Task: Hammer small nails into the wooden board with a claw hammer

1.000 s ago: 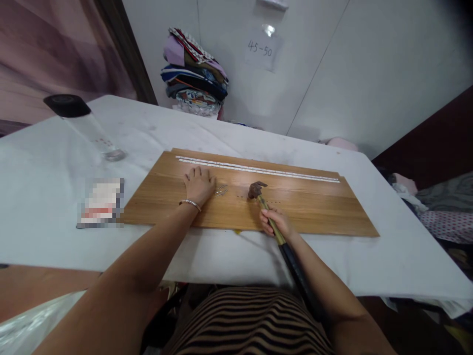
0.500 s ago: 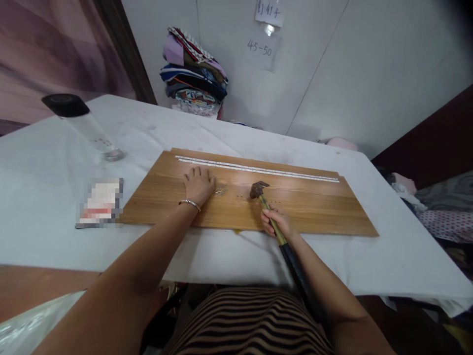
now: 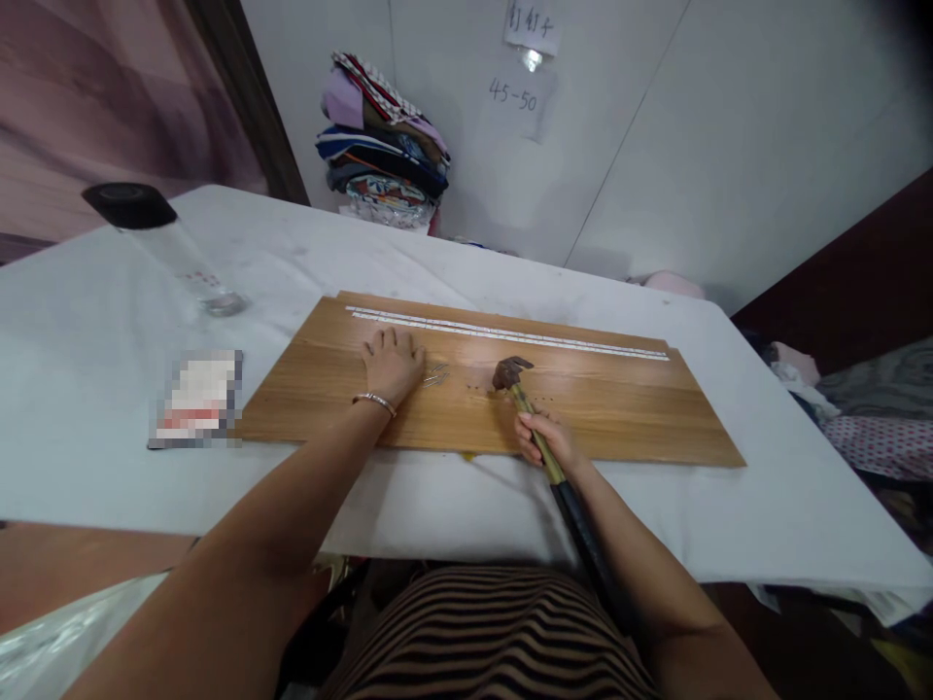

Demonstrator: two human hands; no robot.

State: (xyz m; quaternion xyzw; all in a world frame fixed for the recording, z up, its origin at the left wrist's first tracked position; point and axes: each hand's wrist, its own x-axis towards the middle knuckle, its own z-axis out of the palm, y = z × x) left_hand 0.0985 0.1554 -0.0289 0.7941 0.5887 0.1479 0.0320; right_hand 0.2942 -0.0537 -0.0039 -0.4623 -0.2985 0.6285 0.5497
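The hammer (image 3: 526, 408) is held in the right hand (image 3: 546, 439), which is closed around the yellowish shaft well short of the head; the dark grip end runs back along the forearm toward the body. Its long axis lies from near right to far left, so the rusty head (image 3: 510, 372) sits ahead and to the left of that hand, low over or resting on the wooden board (image 3: 619, 408), just beside a short row of small dark marks that may be nail heads. The left hand (image 3: 392, 365) is laid flat and open on the board, holding nothing, with a few loose nails (image 3: 435, 375) just to its right, between it and the head. The board lies on the white tabletop (image 3: 765, 506).
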